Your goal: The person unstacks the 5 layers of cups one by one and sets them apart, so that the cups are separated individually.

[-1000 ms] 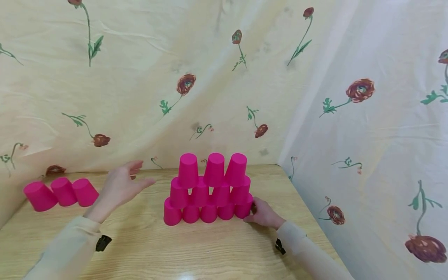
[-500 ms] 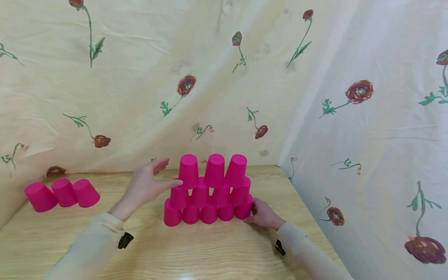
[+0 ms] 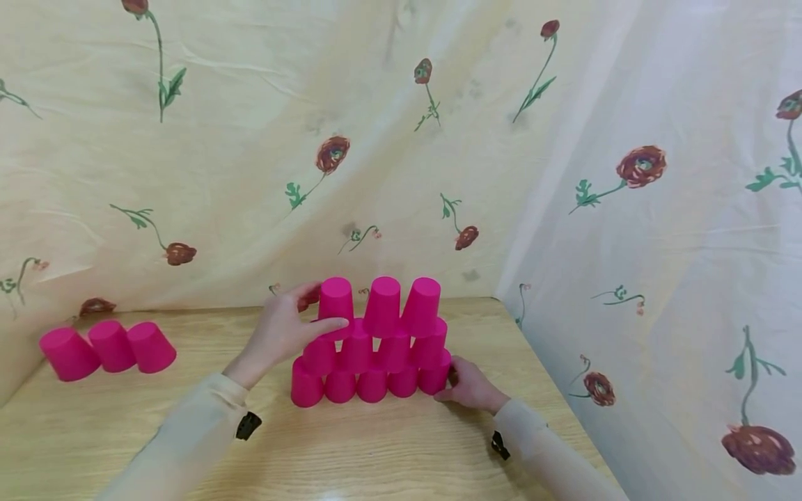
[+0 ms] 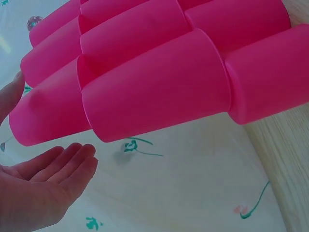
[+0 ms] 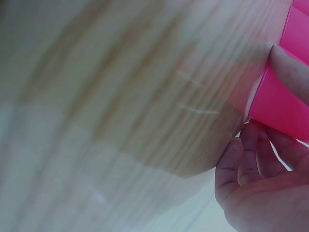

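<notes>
Pink cups stand upside down in a three-row stack, with three in the top row. My left hand is at the top-left cup, its thumb in front and its fingers behind. In the left wrist view, the straight fingers lie apart from that cup, and the thumb overlaps a cup edge. Low on the right, my right hand holds the end cup of the bottom row between thumb and fingers. The right wrist view has the thumb on one side of this cup, fingertips on the other.
Three more pink cups lean together, tilted, at the left of the wooden table. Flower-printed cloth hangs behind the table and along its right side. A black strap piece sits at the left sleeve.
My left hand has moved right, from the space between the loose cups and the stack up to the top-left cup. The right hand has stayed at the bottom-right cup.
</notes>
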A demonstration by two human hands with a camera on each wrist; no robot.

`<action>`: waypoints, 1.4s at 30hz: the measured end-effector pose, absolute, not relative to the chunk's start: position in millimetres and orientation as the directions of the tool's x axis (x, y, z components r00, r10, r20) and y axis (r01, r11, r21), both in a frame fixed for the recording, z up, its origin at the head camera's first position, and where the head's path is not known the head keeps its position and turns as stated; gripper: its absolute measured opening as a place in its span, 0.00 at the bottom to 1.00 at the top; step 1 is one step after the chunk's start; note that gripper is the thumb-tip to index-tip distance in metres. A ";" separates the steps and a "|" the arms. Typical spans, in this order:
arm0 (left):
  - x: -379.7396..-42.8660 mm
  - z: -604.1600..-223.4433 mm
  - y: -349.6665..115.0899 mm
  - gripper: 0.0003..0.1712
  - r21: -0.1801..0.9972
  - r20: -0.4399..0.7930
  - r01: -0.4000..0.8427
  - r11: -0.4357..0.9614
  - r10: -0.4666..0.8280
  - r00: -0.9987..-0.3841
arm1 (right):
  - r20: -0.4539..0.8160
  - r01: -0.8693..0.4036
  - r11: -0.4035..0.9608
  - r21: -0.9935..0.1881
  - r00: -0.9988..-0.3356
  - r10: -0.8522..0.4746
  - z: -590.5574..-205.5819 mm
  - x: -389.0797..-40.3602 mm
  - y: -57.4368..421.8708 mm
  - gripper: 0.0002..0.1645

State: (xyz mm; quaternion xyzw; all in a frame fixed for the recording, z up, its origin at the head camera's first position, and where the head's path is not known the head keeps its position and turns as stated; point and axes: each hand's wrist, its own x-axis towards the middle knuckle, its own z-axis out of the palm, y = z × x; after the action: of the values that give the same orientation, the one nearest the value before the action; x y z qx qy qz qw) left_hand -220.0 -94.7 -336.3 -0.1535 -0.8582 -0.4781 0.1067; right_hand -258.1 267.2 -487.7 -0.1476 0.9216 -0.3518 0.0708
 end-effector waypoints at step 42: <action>-222.7 -312.5 -134.6 0.34 0.788 0.443 0.404 0.464 0.027 -0.896 | -0.005 -0.259 0.694 -0.672 -0.935 -0.353 -486.5 -258.3 269.3 0.33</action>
State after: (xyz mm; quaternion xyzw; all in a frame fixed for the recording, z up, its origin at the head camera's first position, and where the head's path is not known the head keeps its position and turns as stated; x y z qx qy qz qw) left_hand -222.7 -134.6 -312.5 -0.1292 -0.8346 -0.5014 0.1877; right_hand -258.3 269.3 -486.5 -0.1668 0.9179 -0.3538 0.0668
